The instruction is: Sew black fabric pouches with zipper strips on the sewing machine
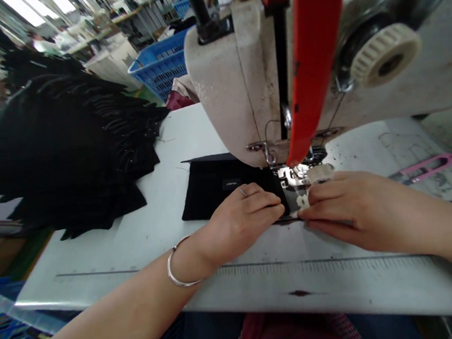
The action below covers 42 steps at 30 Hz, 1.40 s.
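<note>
A black fabric piece (206, 192) with a small dark label (231, 184) lies flat on the sewing machine bed, left of the metal presser foot (290, 176). My left hand (245, 212), with a ring and a silver bangle, rests on its right part, fingers bent and pressed together at the near right edge. To the right of the foot, my right hand (344, 209) has its fingers closed, the tips beside a small pale piece (303, 200) near the needle plate. What those fingertips hold, if anything, is hidden.
The sewing machine head (226, 85), with a red bar (314, 51), rises just beyond my hands. A tall pile of black fabric pieces (69, 146) covers the table's left. Pink-handled snips (427, 167) lie at right. A blue basket (161, 61) stands behind.
</note>
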Tool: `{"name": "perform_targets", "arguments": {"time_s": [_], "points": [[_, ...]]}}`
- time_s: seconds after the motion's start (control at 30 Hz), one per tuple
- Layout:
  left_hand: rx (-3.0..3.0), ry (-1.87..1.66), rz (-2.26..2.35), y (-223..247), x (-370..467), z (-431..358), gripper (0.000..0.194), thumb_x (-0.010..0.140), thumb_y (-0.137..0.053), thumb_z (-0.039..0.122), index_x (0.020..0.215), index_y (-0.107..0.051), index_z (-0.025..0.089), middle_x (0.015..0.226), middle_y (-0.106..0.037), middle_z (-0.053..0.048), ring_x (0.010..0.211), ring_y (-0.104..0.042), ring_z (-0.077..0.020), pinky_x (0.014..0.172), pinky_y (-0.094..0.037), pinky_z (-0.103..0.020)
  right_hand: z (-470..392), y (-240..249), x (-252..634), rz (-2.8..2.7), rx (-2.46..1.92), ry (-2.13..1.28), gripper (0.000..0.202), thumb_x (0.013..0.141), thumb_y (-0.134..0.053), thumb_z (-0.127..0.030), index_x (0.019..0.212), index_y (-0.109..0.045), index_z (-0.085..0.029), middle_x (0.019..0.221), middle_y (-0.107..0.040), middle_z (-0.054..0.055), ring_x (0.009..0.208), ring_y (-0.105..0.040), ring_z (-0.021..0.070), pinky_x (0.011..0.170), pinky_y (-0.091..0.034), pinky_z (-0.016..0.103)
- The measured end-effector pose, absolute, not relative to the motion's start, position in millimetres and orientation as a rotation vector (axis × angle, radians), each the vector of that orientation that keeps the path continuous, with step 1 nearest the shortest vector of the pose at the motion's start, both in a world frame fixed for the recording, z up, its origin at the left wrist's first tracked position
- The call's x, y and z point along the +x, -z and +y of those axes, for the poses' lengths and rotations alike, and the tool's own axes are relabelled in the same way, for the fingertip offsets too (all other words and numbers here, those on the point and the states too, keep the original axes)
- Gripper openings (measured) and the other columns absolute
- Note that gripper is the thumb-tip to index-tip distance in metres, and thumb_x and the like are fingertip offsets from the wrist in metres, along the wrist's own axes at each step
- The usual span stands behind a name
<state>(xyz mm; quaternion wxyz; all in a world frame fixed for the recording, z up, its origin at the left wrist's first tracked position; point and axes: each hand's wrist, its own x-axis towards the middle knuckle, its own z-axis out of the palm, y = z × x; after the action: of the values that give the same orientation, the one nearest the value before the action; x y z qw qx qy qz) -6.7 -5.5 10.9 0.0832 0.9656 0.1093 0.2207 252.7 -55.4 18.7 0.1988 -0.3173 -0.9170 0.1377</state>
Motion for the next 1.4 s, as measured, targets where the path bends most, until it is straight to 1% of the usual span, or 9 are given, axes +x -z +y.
{"name": "perform_targets", "arguments": {"time_s": [0.13, 0.37, 0.5, 0.63, 0.73, 0.83, 0.97, 1.13, 1.4], "points": [[2.771, -0.687, 0.438, -9, -7, -4, 0.020, 0.100, -0.053, 0.007, 0.108, -0.069, 0.016, 0.108, -0.075, -0.006, 0.097, -0.069, -0.0157, 0.090, -0.056, -0.033, -54, -19, 252, -2.560, -0.898, -0.392, 0.021, 0.100, -0.054, -0.025, 0.096, -0.074, -0.022, 0.083, -0.066, 0.001, 0.078, -0.059, 0.0164, 0.072, -0.042, 0.033], [2.506, -0.783, 0.634, -7, -5, -4, 0.015, 0.096, -0.063, 0.012, 0.102, -0.073, 0.020, 0.103, -0.077, -0.003, 0.101, -0.071, -0.0158, 0.093, -0.058, -0.034, -55, -14, 245, -2.603, -0.909, -0.278, 0.018, 0.097, -0.057, -0.026, 0.107, -0.071, -0.023, 0.089, -0.070, 0.001, 0.084, -0.062, 0.0196, 0.075, -0.043, 0.037], [2.638, -0.792, 0.537, -6, -8, -6, 0.021, 0.098, -0.057, 0.009, 0.108, -0.071, 0.020, 0.110, -0.076, -0.004, 0.101, -0.071, -0.0153, 0.093, -0.058, -0.034, -56, -13, 241, -2.614, -0.941, -0.241, 0.019, 0.096, -0.055, -0.022, 0.102, -0.072, -0.023, 0.085, -0.070, 0.001, 0.083, -0.064, 0.0195, 0.076, -0.044, 0.037], [2.847, -0.684, 0.333, -7, -11, -6, 0.025, 0.100, -0.049, 0.004, 0.115, -0.066, 0.015, 0.114, -0.076, -0.007, 0.108, -0.069, -0.0160, 0.097, -0.058, -0.035, -56, -16, 244, -2.623, -0.921, -0.283, 0.018, 0.096, -0.055, -0.021, 0.098, -0.073, -0.023, 0.083, -0.070, 0.001, 0.081, -0.064, 0.0187, 0.076, -0.046, 0.036], [2.889, -0.652, 0.309, -6, -12, -6, 0.023, 0.101, -0.051, 0.007, 0.118, -0.064, 0.014, 0.116, -0.075, -0.008, 0.111, -0.069, -0.0175, 0.100, -0.058, -0.038, -56, -17, 246, -2.588, -0.876, -0.257, 0.020, 0.098, -0.054, -0.022, 0.103, -0.073, -0.022, 0.095, -0.073, 0.003, 0.088, -0.065, 0.0197, 0.077, -0.049, 0.036], [2.885, -0.653, 0.290, -6, -15, -7, 0.022, 0.101, -0.053, 0.011, 0.121, -0.063, 0.011, 0.119, -0.074, -0.009, 0.117, -0.067, -0.0195, 0.103, -0.059, -0.039, -59, -15, 243, -2.541, -0.836, -0.219, 0.023, 0.099, -0.052, -0.021, 0.112, -0.071, -0.019, 0.110, -0.074, 0.005, 0.101, -0.066, 0.0216, 0.087, -0.052, 0.039], [2.944, -0.632, 0.201, -8, -18, -6, 0.021, 0.103, -0.051, 0.012, 0.117, -0.065, 0.008, 0.120, -0.073, -0.011, 0.121, -0.065, -0.0205, 0.105, -0.058, -0.037, -61, -11, 236, -2.522, -0.860, -0.237, 0.025, 0.099, -0.050, -0.018, 0.114, -0.070, -0.018, 0.111, -0.075, 0.004, 0.099, -0.068, 0.0215, 0.087, -0.054, 0.040], [3.038, -0.631, 0.222, -12, -15, 5, 0.022, 0.104, -0.046, 0.010, 0.113, -0.067, 0.009, 0.117, -0.075, -0.008, 0.117, -0.068, -0.0160, 0.110, -0.054, -0.031, -60, -10, 234, -2.510, -0.964, -0.172, 0.028, 0.098, -0.052, -0.020, 0.121, -0.067, -0.018, 0.122, -0.072, 0.005, 0.106, -0.066, 0.0263, 0.090, -0.052, 0.047], [3.057, -0.641, 0.335, -8, -9, 27, 0.020, 0.102, -0.052, 0.011, 0.111, -0.069, 0.015, 0.113, -0.077, -0.005, 0.115, -0.070, -0.0151, 0.106, -0.056, -0.030, -54, -6, 230, -2.511, -1.169, -0.025, 0.030, 0.098, -0.050, -0.026, 0.122, -0.066, -0.018, 0.114, -0.069, 0.009, 0.096, -0.063, 0.0301, 0.079, -0.052, 0.048]]}}
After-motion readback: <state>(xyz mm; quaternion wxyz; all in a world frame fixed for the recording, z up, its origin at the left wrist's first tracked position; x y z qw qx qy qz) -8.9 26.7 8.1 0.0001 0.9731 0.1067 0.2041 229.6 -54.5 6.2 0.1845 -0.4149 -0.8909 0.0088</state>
